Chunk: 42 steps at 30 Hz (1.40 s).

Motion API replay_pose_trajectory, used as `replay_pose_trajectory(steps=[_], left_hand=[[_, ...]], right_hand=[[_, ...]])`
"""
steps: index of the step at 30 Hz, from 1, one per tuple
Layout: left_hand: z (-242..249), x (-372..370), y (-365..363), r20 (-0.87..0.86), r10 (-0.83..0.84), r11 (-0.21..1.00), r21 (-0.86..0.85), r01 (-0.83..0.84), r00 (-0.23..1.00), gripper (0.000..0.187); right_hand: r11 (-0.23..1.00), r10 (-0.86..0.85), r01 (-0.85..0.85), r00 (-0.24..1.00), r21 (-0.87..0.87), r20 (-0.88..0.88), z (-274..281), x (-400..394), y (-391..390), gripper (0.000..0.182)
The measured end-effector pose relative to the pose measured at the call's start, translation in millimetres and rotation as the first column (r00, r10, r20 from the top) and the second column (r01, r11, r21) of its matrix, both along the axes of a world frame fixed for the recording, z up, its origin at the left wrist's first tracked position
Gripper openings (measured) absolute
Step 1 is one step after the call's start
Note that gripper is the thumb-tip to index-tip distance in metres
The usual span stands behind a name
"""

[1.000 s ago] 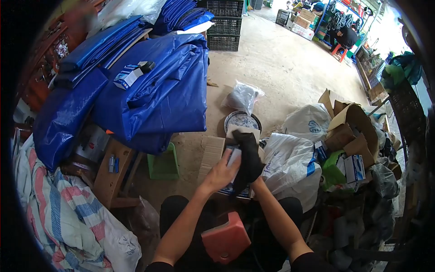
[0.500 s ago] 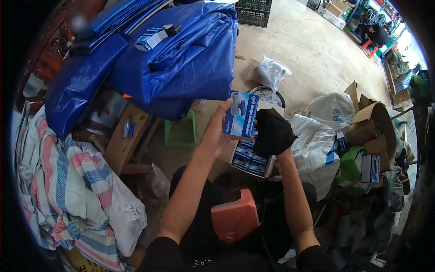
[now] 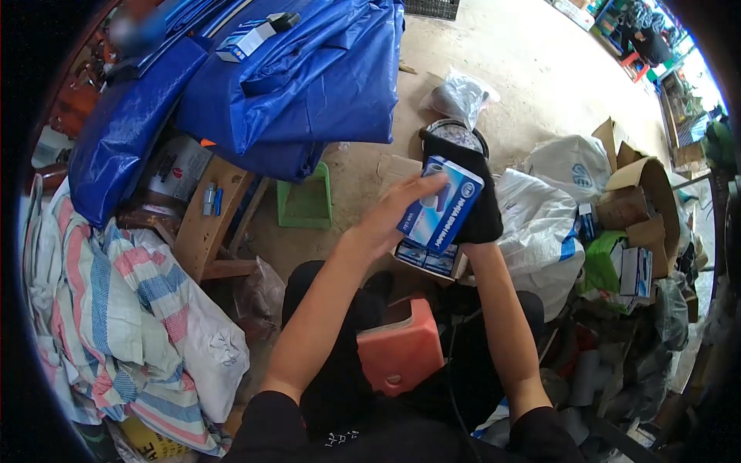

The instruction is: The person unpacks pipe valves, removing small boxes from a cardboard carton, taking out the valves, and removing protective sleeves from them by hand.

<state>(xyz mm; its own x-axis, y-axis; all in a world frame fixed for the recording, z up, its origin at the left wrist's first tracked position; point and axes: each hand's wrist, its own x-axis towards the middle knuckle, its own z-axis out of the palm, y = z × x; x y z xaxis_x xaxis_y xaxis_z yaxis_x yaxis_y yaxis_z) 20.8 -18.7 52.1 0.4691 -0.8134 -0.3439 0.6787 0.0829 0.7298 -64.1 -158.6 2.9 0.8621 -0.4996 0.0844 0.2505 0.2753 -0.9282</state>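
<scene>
My left hand (image 3: 395, 216) is closed on a blue and white printed box (image 3: 451, 207), thumb across its front face. Covered in black cloth that looks like a glove, my right hand (image 3: 477, 185) lies stretched out flat behind the box, partly hidden by it. Below them is an open carton (image 3: 460, 272) with several similar blue boxes (image 3: 421, 256) inside, overlapped by the held box in this view.
A blue tarp (image 3: 309, 85) bears another small box (image 3: 245, 41). Left are a wooden bench (image 3: 212, 231), a green tray (image 3: 280, 204) and striped sacks (image 3: 100, 309). A red stool (image 3: 401, 347) stands between my legs; white sacks (image 3: 532, 231) lie right. Far off, a person (image 3: 651, 46) sits.
My left hand has moved the box right, tilting it over the black-covered right hand. The right hand has gone from bunched beside the box to stretched out behind it.
</scene>
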Motion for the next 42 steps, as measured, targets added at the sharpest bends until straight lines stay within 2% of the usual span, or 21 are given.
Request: replay_pose_trajectory(steps=[2,3,5,6,8,9,11,14,15,18,19,20,22,23,24,29,31,34,35,41,42], left_hand=[[4.8,-6.2,-3.9,0.018,-0.072,0.997,-0.002,0.072,0.997,0.034],[5.5,-5.9,-2.6,0.07,-0.093,0.996,0.009,0.092,0.993,0.036],[-4.8,-2.8,-2.8,-0.047,0.034,0.999,-0.041,-0.036,0.998,0.038],[-5.5,0.6,-2.5,-0.106,0.103,0.992,-0.062,-0.11,0.989,0.039],[-4.2,14.2,4.9,-0.137,0.181,0.968,-0.152,-0.201,0.974,0.041],[0.4,20.0,7.9,-0.134,0.23,0.951,-0.179,-0.251,0.964,0.041],[4.9,28.6,12.6,-0.097,0.357,0.913,-0.173,-0.369,0.929,0.039],[2.4,39.2,22.8,-0.055,0.463,0.878,-0.105,-0.466,0.885,0.039],[3.6,40.0,24.7,-0.022,0.46,0.882,-0.102,-0.46,0.888,0.037],[-4.6,40.2,22.4,0.186,0.338,0.934,0.052,-0.353,0.923,0.037],[-8.9,37.2,18.3,0.241,0.317,0.937,0.069,-0.342,0.917,0.038],[-12.8,35.5,15.2,0.276,0.298,0.939,0.087,-0.333,0.914,0.039],[-15.7,29.7,7.8,0.34,0.25,0.943,0.128,-0.307,0.907,0.041],[-14.4,28.1,8.3,0.245,0.239,0.949,0.146,-0.279,0.94,0.041],[-9.4,25.8,7.9,0.253,0.224,0.95,0.161,-0.269,0.941,0.041],[-14.1,27.6,11.3,0.4,0.151,0.927,0.26,-0.27,0.904,0.045],[-17.2,27.1,8.1,0.503,0.112,0.916,0.282,-0.285,0.857,0.048],[-14.6,22.8,5.3,0.519,0.078,0.908,0.316,-0.276,0.851,0.051],[-18.2,24.4,4.3,0.578,0.072,0.903,0.308,-0.299,0.813,0.053],[-16.6,25.6,3.6,0.611,-0.036,0.911,0.345,-0.225,0.791,0.048],[-15.0,25.7,3.8,0.558,-0.006,0.917,0.334,-0.218,0.83,0.051]], right_hand=[[0.893,0.167,-0.158,0.986,0.422,0.016,-52.9,-9.6,-12.2,0.034],[0.907,0.188,-0.137,0.978,0.398,-0.092,-48.0,-10.5,-13.2,0.036],[0.984,0.15,-0.128,0.969,0.124,-0.196,-44.4,-9.6,-12.4,0.037],[0.975,0.155,-0.189,0.956,-0.118,-0.248,-48.1,-6.2,-17.6,0.035],[0.776,0.071,-0.254,0.945,-0.578,-0.319,-54.7,0.4,-27.6,0.034],[0.785,0.026,-0.294,0.896,-0.546,-0.444,-42.4,0.1,-22.6,0.033],[0.805,0.122,-0.401,0.834,-0.438,-0.538,-6.7,6.4,-17.9,0.032],[0.896,0.119,-0.26,0.922,-0.359,-0.368,-10.3,9.8,-22.9,0.032],[0.952,0.039,-0.125,0.955,-0.28,-0.294,-9.0,11.3,-23.0,0.031],[0.954,0.082,-0.132,0.978,-0.269,-0.19,-1.3,13.7,-23.2,0.026],[0.967,0.112,-0.15,0.976,-0.208,-0.186,10.3,11.8,-12.9,0.027],[0.954,0.169,-0.206,0.97,-0.216,-0.176,1.0,14.0,-12.5,0.036],[0.969,0.167,-0.19,0.974,-0.158,-0.15,1.0,13.2,-4.4,0.044],[0.966,0.181,-0.206,0.971,-0.157,-0.158,2.2,10.3,-4.4,0.047],[0.961,0.201,-0.226,0.966,-0.161,-0.162,5.8,10.8,-6.7,0.05],[0.95,0.225,-0.256,0.958,-0.177,-0.18,1.5,8.8,-5.0,0.065],[0.942,0.237,-0.271,0.955,-0.199,-0.181,1.3,5.3,-5.9,0.067],[0.938,0.234,-0.275,0.951,-0.209,-0.201,5.8,1.9,-5.7,0.069],[0.939,0.231,-0.274,0.95,-0.209,-0.208,8.4,2.2,-5.6,0.069],[0.928,0.128,-0.213,0.953,-0.307,-0.275,12.1,1.3,-2.4,0.067],[0.94,0.127,-0.196,0.961,-0.28,-0.246,10.0,2.8,-4.8,0.066]])
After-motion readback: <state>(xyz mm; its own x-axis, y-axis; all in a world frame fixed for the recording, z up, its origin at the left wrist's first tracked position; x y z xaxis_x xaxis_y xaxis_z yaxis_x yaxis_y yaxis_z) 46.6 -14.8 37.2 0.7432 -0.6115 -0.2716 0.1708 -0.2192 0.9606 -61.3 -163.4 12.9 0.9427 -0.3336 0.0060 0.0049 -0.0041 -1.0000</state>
